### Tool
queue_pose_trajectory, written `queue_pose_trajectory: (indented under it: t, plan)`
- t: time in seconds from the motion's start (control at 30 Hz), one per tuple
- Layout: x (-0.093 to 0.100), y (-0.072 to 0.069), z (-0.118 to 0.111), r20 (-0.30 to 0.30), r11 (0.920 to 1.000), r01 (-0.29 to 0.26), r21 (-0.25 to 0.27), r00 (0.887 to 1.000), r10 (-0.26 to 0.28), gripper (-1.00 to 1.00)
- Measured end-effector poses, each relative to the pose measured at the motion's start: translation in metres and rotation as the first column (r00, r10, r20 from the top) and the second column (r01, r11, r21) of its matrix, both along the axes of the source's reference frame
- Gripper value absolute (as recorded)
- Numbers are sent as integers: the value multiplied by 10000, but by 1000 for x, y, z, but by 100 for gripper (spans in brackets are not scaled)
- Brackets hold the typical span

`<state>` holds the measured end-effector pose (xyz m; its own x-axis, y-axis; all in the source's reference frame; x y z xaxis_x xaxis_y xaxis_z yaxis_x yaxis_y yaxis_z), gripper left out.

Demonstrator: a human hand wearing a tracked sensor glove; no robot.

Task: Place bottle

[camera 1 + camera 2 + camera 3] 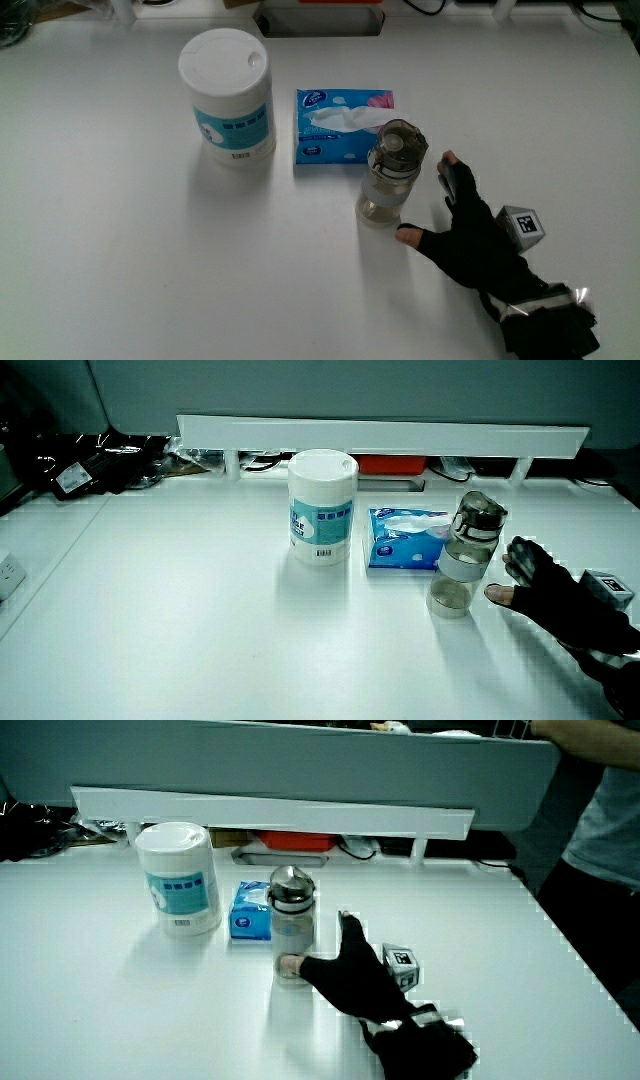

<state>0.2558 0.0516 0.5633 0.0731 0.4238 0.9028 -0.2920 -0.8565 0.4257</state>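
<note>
Main view: bottle [392, 172] stands upright on table [150, 260], just beside tissue pack [342, 125]. Hand [470, 235] at its four o'clock, fingers spread, holding nothing. Placement judged complete; only withdrawal remains.

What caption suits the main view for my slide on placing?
Open hand beside upright bottle, near tissue pack and wipes canister.

Clear bottle [392, 172] upright beside tissue pack [335, 128]
</note>
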Motion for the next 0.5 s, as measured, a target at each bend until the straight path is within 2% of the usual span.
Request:
queue_pose_trajectory:
  t: [0.03,0.07,0.13,0.17,0.33,0.37,0.5]
  plan:
    - [0,4,-7,95,9998,-123,173,9999,121,-100]
    - [3,10,-9,-235,9995,-222,246,9995,227,-100]
    - [2,18,-23,-34,9978,-505,426,9987,507,-100]
    - [5,23,-24,-224,9970,-586,498,9980,597,-100]
    - [7,37,-44,-326,9946,-534,891,9979,565,-100]
    - [8,40,-48,-527,9945,-440,954,9974,491,-100]
    - [6,55,-61,-135,9939,-673,878,9975,687,-100]
